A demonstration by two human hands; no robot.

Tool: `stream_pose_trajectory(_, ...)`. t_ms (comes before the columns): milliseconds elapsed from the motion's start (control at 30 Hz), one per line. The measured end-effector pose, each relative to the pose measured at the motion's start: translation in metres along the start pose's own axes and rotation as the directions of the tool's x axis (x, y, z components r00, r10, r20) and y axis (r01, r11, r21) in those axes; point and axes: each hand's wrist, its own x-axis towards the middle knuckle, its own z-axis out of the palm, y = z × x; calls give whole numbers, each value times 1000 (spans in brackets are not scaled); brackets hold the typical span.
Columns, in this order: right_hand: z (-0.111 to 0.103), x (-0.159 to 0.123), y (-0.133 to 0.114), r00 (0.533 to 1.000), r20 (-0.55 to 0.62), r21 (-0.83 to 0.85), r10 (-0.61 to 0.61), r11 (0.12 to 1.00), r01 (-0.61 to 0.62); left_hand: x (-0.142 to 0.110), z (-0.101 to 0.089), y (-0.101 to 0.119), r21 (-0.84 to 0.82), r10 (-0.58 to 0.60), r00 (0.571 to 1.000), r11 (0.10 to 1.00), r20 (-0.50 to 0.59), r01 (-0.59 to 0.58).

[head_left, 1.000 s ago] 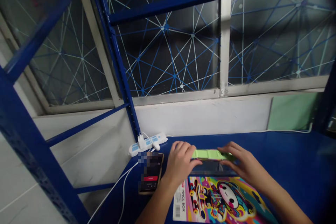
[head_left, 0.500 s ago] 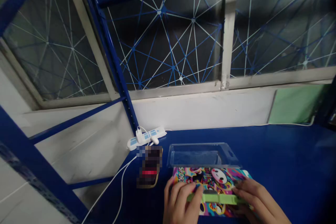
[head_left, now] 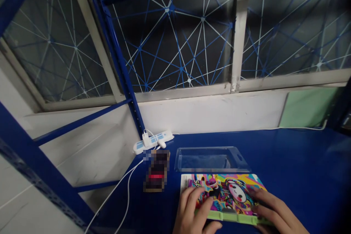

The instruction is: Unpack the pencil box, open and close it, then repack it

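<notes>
A flat pencil case [head_left: 237, 192] with a bright cartoon print and a lime-green front edge lies before me on the blue desk. A dark grey latch-like piece sits at the middle of that edge. My left hand [head_left: 193, 210] holds the left side, its fingers bent over the printed cover and its thumb by the front edge. At the right side, my right hand [head_left: 274, 210] grips the case, fingertips on the cover; its thumb is mostly hidden. Just behind the case lies a clear plastic tray [head_left: 203, 161].
A blurred-out phone-like object [head_left: 156, 175] lies left of the tray. Behind it is a white power strip [head_left: 153, 140] with plugs, and white cables [head_left: 127, 197] run down toward me. Blue metal posts [head_left: 120, 62] rise at the left, before a window wall.
The green edge has moved toward me and now lies at the front, where a printed panel showed below it before. More of the cover shows. Both hands have shifted slightly with it.
</notes>
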Motion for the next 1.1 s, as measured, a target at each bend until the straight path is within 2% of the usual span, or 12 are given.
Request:
stream_pose_trajectory(133,-4,6,-4,975,141,108,170,977,-186,-7,0,-9,-27,-73,992,997,103,77)
stream_pose_trajectory(233,-13,14,-7,907,269,187,325,906,-380,-8,1,-11,-67,-162,973,982,165,175)
stream_pose_trajectory(333,-19,21,-9,848,311,225,430,833,-505,-8,1,-12,-124,-289,932,939,218,320)
stream_pose_trajectory(433,-22,25,-8,837,339,271,430,807,-525,-7,0,-15,-173,-422,858,859,293,482)
stream_pose_trajectory(500,-23,25,-7,837,345,286,424,802,-525,-4,-2,-16,-201,-466,818,813,335,546)
stream_pose_trajectory(833,-21,19,0,842,334,286,423,806,-519,17,-16,-2,-234,-606,664,636,438,735)
stream_pose_trajectory(967,-20,17,0,840,333,269,428,811,-520,18,-17,2,-213,-633,630,609,449,764)
stream_pose_trajectory(1033,-21,18,0,834,323,269,448,801,-535,16,-14,2,-215,-630,643,621,436,754)
stream_pose_trajectory(1100,-22,20,0,822,298,276,484,781,-560,13,-11,1,-216,-618,677,654,401,725)
